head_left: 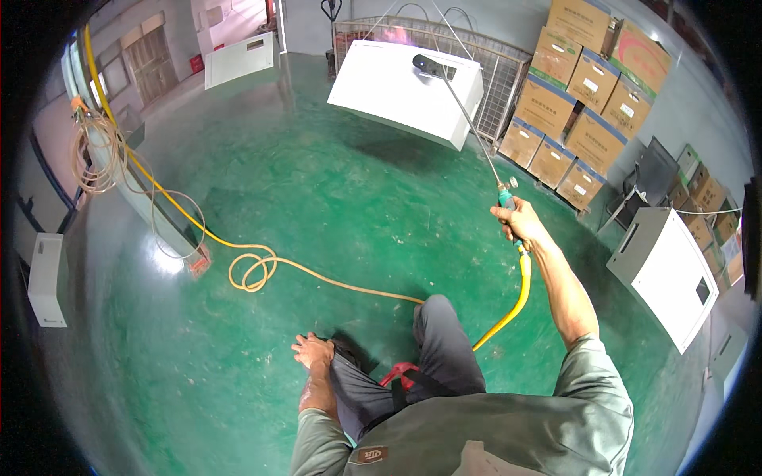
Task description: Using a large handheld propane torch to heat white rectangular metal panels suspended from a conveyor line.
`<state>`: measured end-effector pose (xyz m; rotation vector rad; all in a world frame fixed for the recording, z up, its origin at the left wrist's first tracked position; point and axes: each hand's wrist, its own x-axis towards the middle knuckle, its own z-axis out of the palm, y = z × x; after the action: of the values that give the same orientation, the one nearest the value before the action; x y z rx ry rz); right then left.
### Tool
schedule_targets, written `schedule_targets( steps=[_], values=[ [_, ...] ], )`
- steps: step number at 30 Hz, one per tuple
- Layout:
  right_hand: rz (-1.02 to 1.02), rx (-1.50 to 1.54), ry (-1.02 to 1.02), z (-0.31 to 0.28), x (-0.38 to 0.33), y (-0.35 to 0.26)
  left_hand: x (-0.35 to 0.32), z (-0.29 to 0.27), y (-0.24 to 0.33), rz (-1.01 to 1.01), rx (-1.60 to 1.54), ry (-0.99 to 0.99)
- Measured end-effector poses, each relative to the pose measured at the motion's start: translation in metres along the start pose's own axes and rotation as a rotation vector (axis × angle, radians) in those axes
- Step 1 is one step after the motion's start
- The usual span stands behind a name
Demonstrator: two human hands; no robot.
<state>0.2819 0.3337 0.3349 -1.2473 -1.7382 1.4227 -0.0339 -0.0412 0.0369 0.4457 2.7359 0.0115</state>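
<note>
My right hand is wrapped round the green handle of a long-necked gas torch, raised and held out in front of me. The torch's dark burner head overlaps the front of a white box-shaped cabinet; I cannot tell whether they touch. That cabinet hangs tilted from thin wires above the floor. A pinkish flame-like glow shows over its top edge. A yellow hose runs down from the torch handle beside my right leg. My left hand rests on my left knee, fingers spread, holding nothing.
The hose loops on the green floor towards a post at the left. Other white cabinets hang at the right, far left and back left. Stacked cartons, a wire cage and a black chair stand behind.
</note>
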Motion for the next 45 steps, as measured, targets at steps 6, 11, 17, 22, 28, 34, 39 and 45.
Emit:
schedule_targets(
  steps=[6,11,17,22,28,34,39,45],
  values=[
    [0.059,-0.107,-0.059,0.016,-0.044,0.022,-0.002,-0.001,-0.001,0.003,-0.001,0.004],
    [0.154,-0.093,-0.166,0.027,-0.063,0.037,0.001,0.004,-0.002,-0.001,-0.005,0.009],
    [0.147,-0.122,-0.2,0.041,-0.06,0.032,0.0,-0.001,0.002,-0.004,-0.015,-0.019],
    [0.104,-0.158,-0.205,0.051,-0.049,0.017,0.0,-0.003,-0.002,-0.013,-0.035,-0.034],
    [0.069,-0.181,-0.158,0.047,-0.028,0.004,-0.002,-0.003,0.0,-0.001,-0.021,-0.023],
    [-0.009,-0.136,-0.08,0.04,0.006,-0.021,-0.001,0.001,-0.002,0.008,-0.014,-0.001],
    [-0.069,-0.073,-0.031,0.038,0.02,-0.029,0.002,0.004,-0.001,0.01,-0.007,0.01],
    [-0.019,-0.172,-0.037,0.041,-0.011,0.004,0.0,0.001,-0.001,0.011,-0.004,-0.004]
  ],
)
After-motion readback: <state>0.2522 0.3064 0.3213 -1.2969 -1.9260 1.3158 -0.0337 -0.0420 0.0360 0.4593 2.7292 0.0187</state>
